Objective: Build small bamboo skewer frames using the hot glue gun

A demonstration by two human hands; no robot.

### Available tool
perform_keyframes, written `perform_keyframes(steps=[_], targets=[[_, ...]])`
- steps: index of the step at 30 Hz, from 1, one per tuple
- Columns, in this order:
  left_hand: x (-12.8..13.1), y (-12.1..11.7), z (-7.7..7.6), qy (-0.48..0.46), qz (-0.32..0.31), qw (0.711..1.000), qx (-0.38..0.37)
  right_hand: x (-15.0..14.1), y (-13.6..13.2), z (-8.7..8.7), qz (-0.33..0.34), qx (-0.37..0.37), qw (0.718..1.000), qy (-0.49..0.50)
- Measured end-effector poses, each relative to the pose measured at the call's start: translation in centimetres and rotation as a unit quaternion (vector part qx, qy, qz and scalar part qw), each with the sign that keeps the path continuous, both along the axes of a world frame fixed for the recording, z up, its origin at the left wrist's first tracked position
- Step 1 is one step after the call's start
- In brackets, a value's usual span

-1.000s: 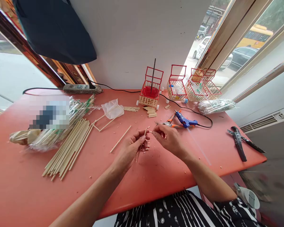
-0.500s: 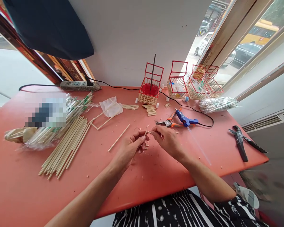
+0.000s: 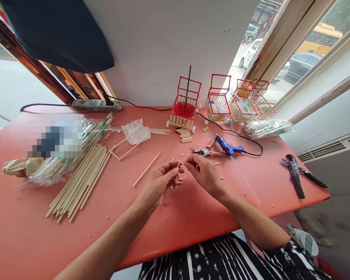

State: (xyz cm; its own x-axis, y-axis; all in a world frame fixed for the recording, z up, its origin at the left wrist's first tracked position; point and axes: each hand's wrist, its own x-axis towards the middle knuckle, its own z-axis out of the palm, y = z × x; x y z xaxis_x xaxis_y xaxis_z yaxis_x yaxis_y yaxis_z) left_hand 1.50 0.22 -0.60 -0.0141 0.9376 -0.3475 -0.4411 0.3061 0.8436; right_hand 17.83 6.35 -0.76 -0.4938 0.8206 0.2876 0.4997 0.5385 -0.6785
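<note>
My left hand (image 3: 162, 182) is closed around a thin wooden stick (image 3: 179, 164), whose upper end pokes out past the thumb and whose lower end shows below the palm. Fingertips of my right hand (image 3: 205, 173) pinch a short wooden piece (image 3: 183, 163) against that upper end. Most of the short piece is hidden by the fingers. Left of my hands lies a single loose stick (image 3: 146, 170). Beyond my right hand are orange-handled pliers (image 3: 203, 151) and a blue glue gun (image 3: 229, 148) with a clear glue stick (image 3: 245, 179) trailing from it.
A stick bundle (image 3: 76, 182) and a three-sided stick frame (image 3: 115, 156) lie left. Behind stand red-rimmed stick carts (image 3: 183, 121), short cut sticks (image 3: 186, 136) and a power strip (image 3: 90, 105). Black-handled cutters (image 3: 294, 175) rest near the right edge. The glue gun's cord crosses the back.
The stick in my left hand has turned and now shows less above the fingers. My right fingertips have brought the short piece against its end. The view has shifted slightly.
</note>
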Motion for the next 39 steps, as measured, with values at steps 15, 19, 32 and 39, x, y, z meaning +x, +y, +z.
perform_keyframes(steps=[15, 19, 32, 39], targets=[[-0.3, 0.1, -0.1, -0.028, -0.004, 1.0, 0.008, -0.3, -0.3, -0.1, -0.003, 0.002, 0.999, 0.034], [-0.4, 0.2, -0.1, -0.019, -0.005, 1.0, 0.02, -0.3, -0.4, 0.3, -0.002, -0.025, 0.999, 0.044], [-1.6, 0.1, 0.3, 0.061, 0.004, 0.997, 0.044, -0.1, -0.3, 0.8, 0.037, -0.091, 0.992, 0.077], [-2.1, 0.4, 0.2, 0.261, -0.012, 0.961, 0.091, -0.2, -0.4, 0.9, 0.061, -0.065, 0.994, 0.068]])
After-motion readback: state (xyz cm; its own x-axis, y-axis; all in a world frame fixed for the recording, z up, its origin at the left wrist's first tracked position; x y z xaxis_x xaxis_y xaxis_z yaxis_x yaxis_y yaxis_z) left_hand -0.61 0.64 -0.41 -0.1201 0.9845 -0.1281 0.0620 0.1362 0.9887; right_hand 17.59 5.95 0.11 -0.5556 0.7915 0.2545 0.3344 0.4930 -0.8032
